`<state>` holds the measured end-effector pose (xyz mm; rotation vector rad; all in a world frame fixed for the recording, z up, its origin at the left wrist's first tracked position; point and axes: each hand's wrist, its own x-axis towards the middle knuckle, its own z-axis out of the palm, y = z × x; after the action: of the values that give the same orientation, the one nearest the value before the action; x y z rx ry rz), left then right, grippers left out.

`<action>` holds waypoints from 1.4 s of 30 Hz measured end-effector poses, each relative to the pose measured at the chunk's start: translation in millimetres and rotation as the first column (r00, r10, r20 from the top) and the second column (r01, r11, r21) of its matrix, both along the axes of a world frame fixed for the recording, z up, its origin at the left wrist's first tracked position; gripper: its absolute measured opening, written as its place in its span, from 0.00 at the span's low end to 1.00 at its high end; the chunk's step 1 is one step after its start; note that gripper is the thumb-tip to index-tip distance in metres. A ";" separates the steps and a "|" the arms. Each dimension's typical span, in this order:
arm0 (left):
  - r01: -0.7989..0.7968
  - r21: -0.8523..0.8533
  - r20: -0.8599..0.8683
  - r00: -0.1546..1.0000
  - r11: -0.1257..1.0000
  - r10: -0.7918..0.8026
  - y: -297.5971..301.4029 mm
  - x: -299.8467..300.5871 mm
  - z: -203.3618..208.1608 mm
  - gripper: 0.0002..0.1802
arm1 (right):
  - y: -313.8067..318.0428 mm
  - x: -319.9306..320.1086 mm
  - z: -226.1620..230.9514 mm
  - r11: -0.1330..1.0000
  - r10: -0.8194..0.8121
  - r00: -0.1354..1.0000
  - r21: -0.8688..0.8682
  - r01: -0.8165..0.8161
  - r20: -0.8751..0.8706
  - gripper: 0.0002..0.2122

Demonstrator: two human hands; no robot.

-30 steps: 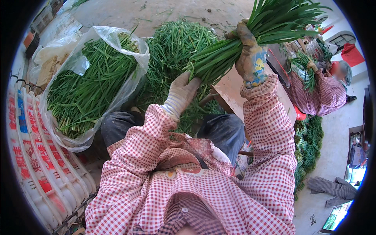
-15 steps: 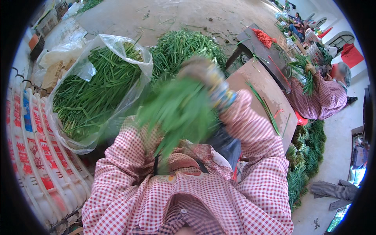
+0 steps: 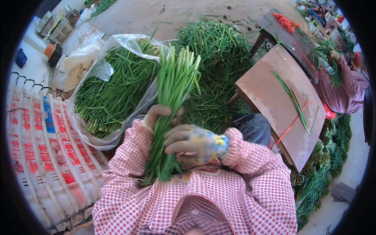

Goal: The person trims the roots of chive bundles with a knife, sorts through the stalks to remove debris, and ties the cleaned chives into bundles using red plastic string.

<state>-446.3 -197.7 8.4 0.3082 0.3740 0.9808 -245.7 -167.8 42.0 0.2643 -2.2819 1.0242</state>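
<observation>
A bunch of green garlic chives (image 3: 174, 88) stands in front of my chest, pale stem ends pointing away and leaf tips hanging toward me. My gloved left hand (image 3: 158, 114) is closed around its middle. My right hand (image 3: 196, 141), in a glove with a yellow and blue cuff, lies beside the lower leaves, its fingers stretched out and slightly apart; whether they touch the leaves I cannot tell. More chives fill a clear plastic bag (image 3: 154, 96) on the left. Behind the bunch is a heap of loose green leaves (image 3: 213, 78).
A low wooden table (image 3: 266, 82) at right bears a few loose chives (image 3: 291, 100) and a red tie. Red ties (image 3: 285, 22) lie on a darker bench. A white plastic crate (image 3: 51, 149) stands at left. Bundled greens (image 3: 333, 156) line the right; a co-worker (image 3: 344, 86) sits there.
My right hand, which was swinging the blurred bunch farther up, has come down beside the leaves. The bunch is now upright in my left hand, stem ends away. The view has shifted right-to-left slightly.
</observation>
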 end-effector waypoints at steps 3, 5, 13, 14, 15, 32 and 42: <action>0.054 -0.027 -0.211 0.976 0.998 -0.059 -21.0 -33.8 15.3 0.41 | -1.6 47.6 -45.4 0.734 -0.357 0.920 -0.562 0.382 0.159 0.20; 0.044 -0.173 -0.311 0.946 0.984 -0.097 -48.3 -34.1 26.6 0.42 | -4.9 46.5 -40.7 0.167 -0.377 0.848 -0.873 0.458 0.372 0.23; 0.003 -0.388 -0.194 0.977 0.922 -0.085 -126.6 25.0 -12.0 0.44 | -13.4 41.4 -72.0 0.533 0.005 0.931 -0.789 0.305 0.364 0.36; -0.070 -0.380 -0.244 0.969 0.922 -0.027 -131.2 33.5 -12.7 0.43 | -8.4 49.7 -61.9 0.465 0.130 0.874 -0.807 0.363 0.468 0.36; -0.140 -0.364 -0.293 0.956 0.921 0.030 -132.8 39.9 -12.7 0.41 | -1.6 56.7 -45.7 0.405 0.258 0.794 -0.808 0.428 0.550 0.35; -0.078 -0.449 -0.115 0.993 0.890 0.029 -135.0 45.9 -18.5 0.44 | 33.1 60.2 -62.0 0.709 -0.323 0.536 -0.176 0.683 0.780 0.14; -0.129 -0.430 -0.240 0.970 0.893 0.025 -137.7 43.7 -16.0 0.41 | 48.0 88.8 -36.3 0.492 -0.202 0.791 -0.638 0.592 0.578 0.14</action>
<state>-402.6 -335.4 -7.5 -0.0133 0.8129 0.9101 -156.9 -119.7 5.8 -0.9575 -1.7856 1.8292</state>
